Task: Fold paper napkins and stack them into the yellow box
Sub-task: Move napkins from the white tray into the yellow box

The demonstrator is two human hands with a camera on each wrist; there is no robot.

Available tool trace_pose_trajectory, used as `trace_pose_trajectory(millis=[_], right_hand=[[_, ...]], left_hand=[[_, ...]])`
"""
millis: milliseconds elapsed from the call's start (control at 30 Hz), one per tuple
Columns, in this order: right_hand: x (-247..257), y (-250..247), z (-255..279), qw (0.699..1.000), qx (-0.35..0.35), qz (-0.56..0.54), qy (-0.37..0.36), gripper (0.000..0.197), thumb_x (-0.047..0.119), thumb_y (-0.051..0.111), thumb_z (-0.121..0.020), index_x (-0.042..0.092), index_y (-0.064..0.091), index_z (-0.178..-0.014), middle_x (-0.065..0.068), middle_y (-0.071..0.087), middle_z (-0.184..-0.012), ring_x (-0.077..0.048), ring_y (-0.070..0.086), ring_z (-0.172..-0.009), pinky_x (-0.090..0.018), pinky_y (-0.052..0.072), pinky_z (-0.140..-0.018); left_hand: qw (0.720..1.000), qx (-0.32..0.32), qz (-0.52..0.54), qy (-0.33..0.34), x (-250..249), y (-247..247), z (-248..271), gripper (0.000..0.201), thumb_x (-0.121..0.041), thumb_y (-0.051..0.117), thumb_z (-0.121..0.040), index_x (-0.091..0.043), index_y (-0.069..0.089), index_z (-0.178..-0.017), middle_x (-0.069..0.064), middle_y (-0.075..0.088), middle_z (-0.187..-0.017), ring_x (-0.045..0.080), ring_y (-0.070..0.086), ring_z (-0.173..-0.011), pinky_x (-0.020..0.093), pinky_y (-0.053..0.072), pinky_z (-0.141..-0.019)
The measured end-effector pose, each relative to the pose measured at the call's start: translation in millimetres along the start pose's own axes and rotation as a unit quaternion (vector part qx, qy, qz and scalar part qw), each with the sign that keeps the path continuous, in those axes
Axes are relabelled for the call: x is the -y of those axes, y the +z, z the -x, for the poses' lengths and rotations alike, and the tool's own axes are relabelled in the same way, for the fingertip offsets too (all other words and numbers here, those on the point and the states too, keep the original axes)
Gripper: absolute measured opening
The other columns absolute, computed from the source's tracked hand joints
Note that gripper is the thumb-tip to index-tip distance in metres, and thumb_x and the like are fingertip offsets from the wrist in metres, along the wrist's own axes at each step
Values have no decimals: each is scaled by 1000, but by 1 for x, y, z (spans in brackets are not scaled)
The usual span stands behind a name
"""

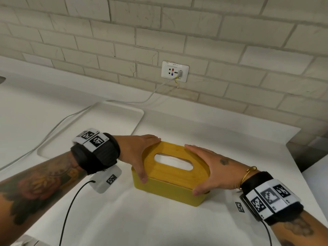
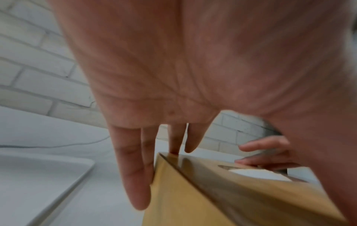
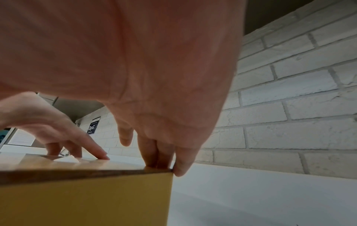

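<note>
A yellow box [image 1: 168,191] stands on the white counter, closed by a wooden lid [image 1: 160,173] with an oval slot. White napkins [image 1: 174,161] show through the slot. My left hand [image 1: 134,153] lies on the lid's left end, fingers straight along the far corner and thumb on the near edge. My right hand [image 1: 211,167] lies the same way on the right end. In the left wrist view the fingers [image 2: 133,175] touch the box's [image 2: 183,198] side and lid corner. In the right wrist view the fingertips [image 3: 179,166] sit on the lid's [image 3: 77,165] far corner.
A shallow white tray [image 1: 140,118] lies behind and left of the box. A white cable [image 1: 58,125] runs from the wall socket [image 1: 174,71] across the counter. The brick wall stands close behind. The counter ends at a corner [image 1: 292,148] on the right.
</note>
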State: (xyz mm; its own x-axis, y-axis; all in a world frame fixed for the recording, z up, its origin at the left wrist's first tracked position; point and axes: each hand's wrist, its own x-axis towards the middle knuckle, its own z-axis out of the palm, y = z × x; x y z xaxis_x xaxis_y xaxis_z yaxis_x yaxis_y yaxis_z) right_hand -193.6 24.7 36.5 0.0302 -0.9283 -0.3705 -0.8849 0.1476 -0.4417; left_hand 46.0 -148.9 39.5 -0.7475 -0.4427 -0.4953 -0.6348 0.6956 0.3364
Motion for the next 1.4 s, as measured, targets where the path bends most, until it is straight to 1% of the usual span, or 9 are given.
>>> trace_pose_trajectory(millis=[167, 267, 333, 500, 633, 933, 1100, 1300, 1400], right_hand=[[-7, 7, 3, 999, -15, -21, 22, 135, 58, 90, -62, 48, -6, -158, 27, -2, -164, 3, 0, -151, -27, 11, -123], [-11, 11, 7, 1000, -4, -21, 12, 121, 52, 84, -73, 49, -9, -151, 48, -21, -135, 38, -32, -113, -16, -9, -111], [-18, 13, 5, 1000, 6, -20, -4, 117, 57, 81, -75, 48, -6, -153, 52, -23, -134, 41, -34, -109, -23, -19, -117], [-19, 9, 1, 999, -2, -53, -4, 84, 65, 79, -70, 62, 33, -140, 34, -5, -162, 6, -18, -149, -42, -10, -126], [7, 8, -6, 991, -112, -73, 27, 27, 60, 75, -80, 43, 70, -101, 19, 16, -165, -3, -4, -154, -48, 5, -126], [35, 13, -24, 993, -100, -25, 56, 11, 51, 72, -88, 41, 69, -87, 13, 26, -163, -13, 17, -153, -51, 15, -124], [32, 8, -26, 989, -134, -65, 3, 13, 37, 71, -93, 38, 64, -82, 18, 42, -150, -10, 46, -131, -34, 32, -115], [27, 9, -24, 988, -131, -73, -25, 2, 32, 70, -94, 33, 69, -93, 20, 58, -130, -2, 52, -120, -20, 37, -98], [25, 7, -24, 989, -116, -80, -34, 6, 32, 70, -94, 38, 68, -92, 21, 58, -133, -1, 52, -122, -22, 37, -102]], left_hand=[[999, 0, -32, 4, -2, -3, -6, 140, -53, 97, -53, -30, 11, -161, -21, 21, -150, 11, 32, -141, 36, 36, -117], [999, -12, -28, 11, -2, -3, -4, 139, -55, 97, -51, -30, 14, -161, -22, 24, -146, 10, 34, -138, 34, 36, -116], [999, -16, -31, 11, -1, -1, -2, 139, -58, 95, -51, -29, 15, -160, -21, 26, -144, 9, 36, -136, 33, 37, -116], [997, -11, -70, 3, -5, 6, 4, 142, -71, 89, -51, -30, 8, -161, -20, 22, -149, 12, 35, -140, 37, 37, -117], [997, -9, -73, -9, -6, 6, 6, 142, -71, 87, -54, -30, 5, -162, -18, 17, -156, 14, 32, -143, 37, 34, -118], [997, -26, -73, -10, -9, 12, 9, 140, -70, 88, -56, -27, 7, -162, -15, 19, -155, 15, 36, -140, 34, 37, -115], [997, -19, -79, -7, -11, 7, 10, 131, -72, 84, -60, -29, 12, -161, -13, 19, -159, 18, 31, -145, 39, 34, -119], [993, -54, -65, 83, -30, -8, 3, 56, -57, 67, -90, -39, 53, -141, -8, 25, -162, 17, 19, -148, 42, 28, -120], [995, -17, -44, 85, -39, -10, -7, 37, -43, 66, -95, -33, 63, -130, -6, 31, -159, 17, 23, -146, 41, 28, -118]])
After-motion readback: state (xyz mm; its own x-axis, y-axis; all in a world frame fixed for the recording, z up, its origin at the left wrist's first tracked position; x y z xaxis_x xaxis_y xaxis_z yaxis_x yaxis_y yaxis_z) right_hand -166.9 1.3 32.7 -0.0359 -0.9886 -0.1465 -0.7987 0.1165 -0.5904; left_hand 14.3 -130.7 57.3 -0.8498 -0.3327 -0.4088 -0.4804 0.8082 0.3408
